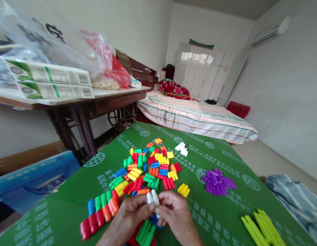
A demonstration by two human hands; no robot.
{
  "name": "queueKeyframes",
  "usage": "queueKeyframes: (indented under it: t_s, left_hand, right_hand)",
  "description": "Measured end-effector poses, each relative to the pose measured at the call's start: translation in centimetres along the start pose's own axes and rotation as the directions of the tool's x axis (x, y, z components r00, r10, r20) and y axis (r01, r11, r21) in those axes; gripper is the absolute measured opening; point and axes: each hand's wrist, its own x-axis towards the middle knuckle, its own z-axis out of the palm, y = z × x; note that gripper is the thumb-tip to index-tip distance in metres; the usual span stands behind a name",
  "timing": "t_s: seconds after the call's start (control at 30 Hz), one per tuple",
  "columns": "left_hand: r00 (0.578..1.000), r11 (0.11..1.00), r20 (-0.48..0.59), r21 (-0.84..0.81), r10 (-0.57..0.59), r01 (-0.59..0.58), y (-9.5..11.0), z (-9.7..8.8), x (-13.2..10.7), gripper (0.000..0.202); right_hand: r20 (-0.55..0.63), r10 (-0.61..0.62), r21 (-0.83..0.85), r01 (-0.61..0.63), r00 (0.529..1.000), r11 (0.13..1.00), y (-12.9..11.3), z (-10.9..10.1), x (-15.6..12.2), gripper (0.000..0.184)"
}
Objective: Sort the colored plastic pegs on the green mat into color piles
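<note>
Two white bullet-shaped plastic pieces point(153, 196) stand side by side between my hands, low in the middle of the view. My left hand point(130, 212) pinches them from the left, thumb and fingers closed. From the other side my right hand point(175, 210) is closed on them too, its thumb near their lower ends. Just beyond my fingers lies a heap of similar red, yellow, green, blue and orange pieces point(153, 164), many joined in short rows. Below my hands are joined green pieces point(145, 234), with blue ones partly hidden. Left of my left hand lies a joined multicolour block point(98, 213).
On the green printed board point(199, 208), white pieces point(182, 149) lie far back, purple pieces point(217, 182) at right and lime-green pieces point(263, 227) near the front right. A table with boxes point(56, 82) and bags stands left; a bed point(194, 116) is behind.
</note>
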Motion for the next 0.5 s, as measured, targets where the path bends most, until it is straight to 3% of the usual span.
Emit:
queueKeyframes:
  t_s: [0.3, 0.5]
  left_hand:
    - [0.995, 0.998, -0.095, 0.047, 0.044, -0.040, -1.1, -0.4, 0.3, 0.040]
    - [0.990, 0.999, -0.139, -0.028, 0.026, -0.030, 0.0, 0.0, 0.1, 0.040]
  right_hand:
    - [0.026, -0.014, -0.029, 0.015, 1.000, 0.999, 0.5, 0.0, 0.4, 0.047]
    - [0.007, -0.016, -0.059, 0.016, 1.000, 0.998, 1.4, 0.3, 0.8, 0.046]
